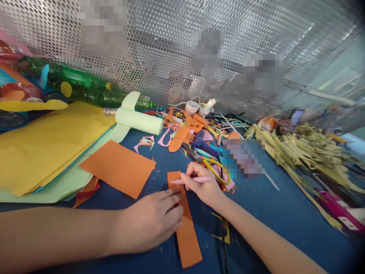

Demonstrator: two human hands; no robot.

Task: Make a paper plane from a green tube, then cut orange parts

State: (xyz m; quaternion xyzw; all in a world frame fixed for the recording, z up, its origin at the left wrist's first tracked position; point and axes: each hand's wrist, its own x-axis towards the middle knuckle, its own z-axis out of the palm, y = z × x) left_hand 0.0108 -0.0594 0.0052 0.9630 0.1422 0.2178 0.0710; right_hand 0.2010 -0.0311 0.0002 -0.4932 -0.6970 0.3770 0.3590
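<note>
An orange paper strip [189, 232] lies lengthwise on the blue table. My left hand [151, 220] rests on it from the left, fingers stretched out flat over its upper half. In my right hand [203, 188] is a pink marker [199, 179], pinched between thumb and fingers. Its tip points left over the strip's top end; whether it touches the paper I cannot tell. Left of the strip lies an orange paper rectangle [119, 165]. Scissors [215, 167] with yellow handles lie just beyond my right hand, beside a dark blue tool [205, 146], perhaps a glue gun.
Yellow sheets [57, 140] and a bottle wrapped in pale green paper [139, 120] are at left, before green bottles [76, 78]. Coloured scraps [182, 131] cover the back middle. Dried husk strips [310, 152] pile up at right near a magenta box [340, 209]. A perforated metal panel [162, 42] stands behind.
</note>
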